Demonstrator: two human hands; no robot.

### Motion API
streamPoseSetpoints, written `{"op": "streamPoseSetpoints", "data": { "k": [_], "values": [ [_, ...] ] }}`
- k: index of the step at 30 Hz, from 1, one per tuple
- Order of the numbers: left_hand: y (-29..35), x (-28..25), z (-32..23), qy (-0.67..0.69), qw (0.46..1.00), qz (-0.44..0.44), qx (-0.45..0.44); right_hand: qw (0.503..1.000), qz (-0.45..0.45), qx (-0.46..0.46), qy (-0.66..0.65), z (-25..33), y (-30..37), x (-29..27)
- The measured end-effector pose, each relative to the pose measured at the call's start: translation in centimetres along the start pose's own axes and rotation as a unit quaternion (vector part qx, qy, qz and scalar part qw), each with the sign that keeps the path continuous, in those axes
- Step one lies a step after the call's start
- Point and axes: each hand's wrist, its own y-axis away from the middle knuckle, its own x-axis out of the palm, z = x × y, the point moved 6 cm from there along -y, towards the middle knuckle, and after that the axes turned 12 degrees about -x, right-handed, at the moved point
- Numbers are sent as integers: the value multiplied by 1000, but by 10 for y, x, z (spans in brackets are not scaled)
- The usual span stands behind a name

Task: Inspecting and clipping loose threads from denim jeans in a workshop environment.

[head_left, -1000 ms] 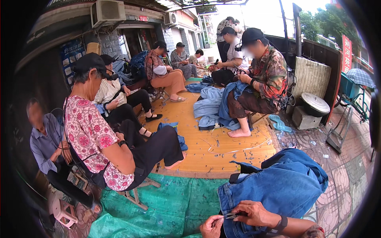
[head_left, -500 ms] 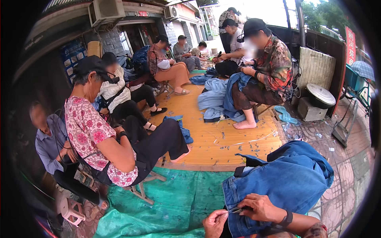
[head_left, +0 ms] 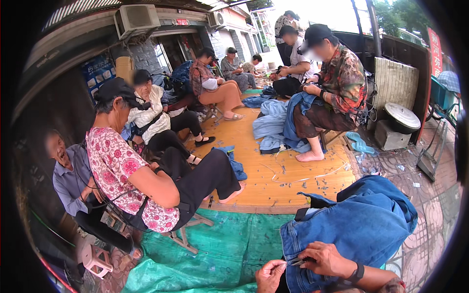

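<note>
A pile of blue denim jeans [head_left: 356, 224] lies in my lap at the lower right. My right hand [head_left: 325, 258] rests on the denim edge and grips a small metal snipping tool [head_left: 296, 261]. My left hand [head_left: 270, 276] pinches the jeans' hem just left of the tool's tip, fingers closed on the cloth. Both hands sit close together near the bottom edge, and a dark band [head_left: 357, 273] circles my right wrist.
A green tarp [head_left: 220, 251] covers the ground in front, with a bamboo mat [head_left: 273, 171] beyond it. Several people sit on low stools around the mat, working on denim; the nearest, in a floral top [head_left: 122, 176], sits at left. A covered pot [head_left: 401, 117] stands on a block at right.
The view has tilted slightly, so my hands and the jeans sit a little further right and higher. My hands keep the same hold on the tool and hem.
</note>
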Motion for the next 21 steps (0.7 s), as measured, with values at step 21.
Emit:
{"op": "streamPoseSetpoints", "data": {
  "k": [21],
  "values": [
    [-6,10,-26,92,993,51,-45,1000,-1,-27,14,3,-18,-13]
  ]
}}
